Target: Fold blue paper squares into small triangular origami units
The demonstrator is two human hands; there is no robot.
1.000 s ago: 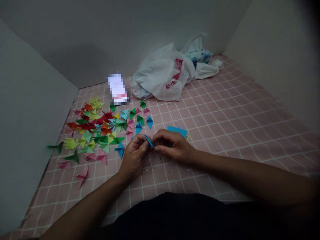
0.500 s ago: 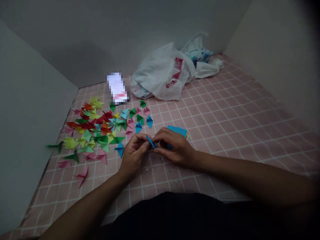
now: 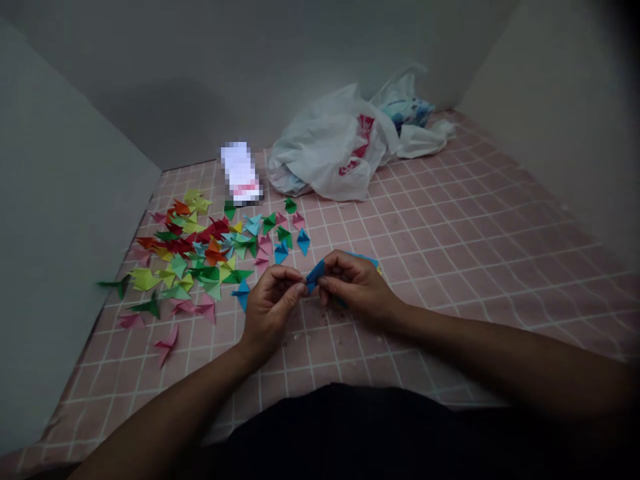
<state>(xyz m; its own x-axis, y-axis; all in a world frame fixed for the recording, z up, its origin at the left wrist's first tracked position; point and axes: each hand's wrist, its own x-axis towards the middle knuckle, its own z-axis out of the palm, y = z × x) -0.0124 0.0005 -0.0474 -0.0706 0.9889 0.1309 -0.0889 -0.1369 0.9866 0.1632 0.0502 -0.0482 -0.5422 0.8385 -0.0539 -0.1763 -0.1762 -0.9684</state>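
A small piece of folded blue origami paper (image 3: 315,275) is pinched between my two hands, above the checked cloth. My left hand (image 3: 273,303) grips its left end between thumb and fingers. On its right side, my right hand (image 3: 357,285) holds it with thumb and fingertips. Partly behind my right hand lies a stack of blue paper sheets (image 3: 369,259), with a bit of yellow at its edge. A blue folded paper crane (image 3: 241,294) rests just left of my left hand, and another blue crane (image 3: 303,241) lies beyond my fingers.
Many folded paper cranes (image 3: 205,273) in red, green, yellow and pink spread over the left side of the pink checked cloth (image 3: 450,253). Behind them lies a lit phone (image 3: 241,172). A white plastic bag (image 3: 330,147) sits at the back, near the wall.
The blue folded paper has turned in my fingers and now shows a broader, upward-slanting face. My right hand has closed in around its right end. The view has shifted slightly.
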